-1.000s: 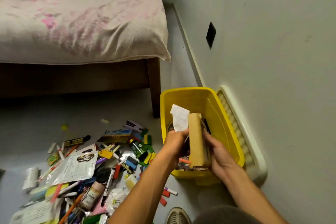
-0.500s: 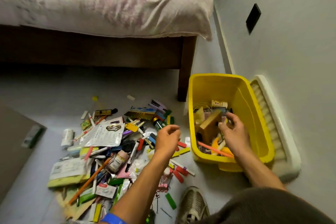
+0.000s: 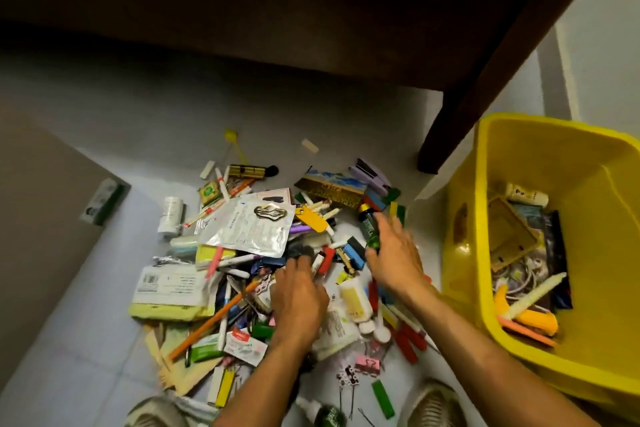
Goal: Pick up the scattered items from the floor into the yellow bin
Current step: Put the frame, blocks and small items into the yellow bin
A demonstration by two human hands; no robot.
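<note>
I see my left hand (image 3: 298, 295) palm down on the middle of the scattered pile of pens, cards and packets (image 3: 263, 263) on the grey floor (image 3: 114, 121), fingers bent into the clutter; whether they hold anything I cannot tell. My right hand (image 3: 391, 253) reaches over the right side of the pile with fingers spread fairly wide, thumb and fingers around a small dark green glass bottle with a gold cap (image 3: 370, 229). The yellow plastic bin (image 3: 519, 340) stands at the right, just beside the pile, with cables, a white candle and boxes inside. The dark wooden bed frame (image 3: 485, 80) crosses the far side.
</note>
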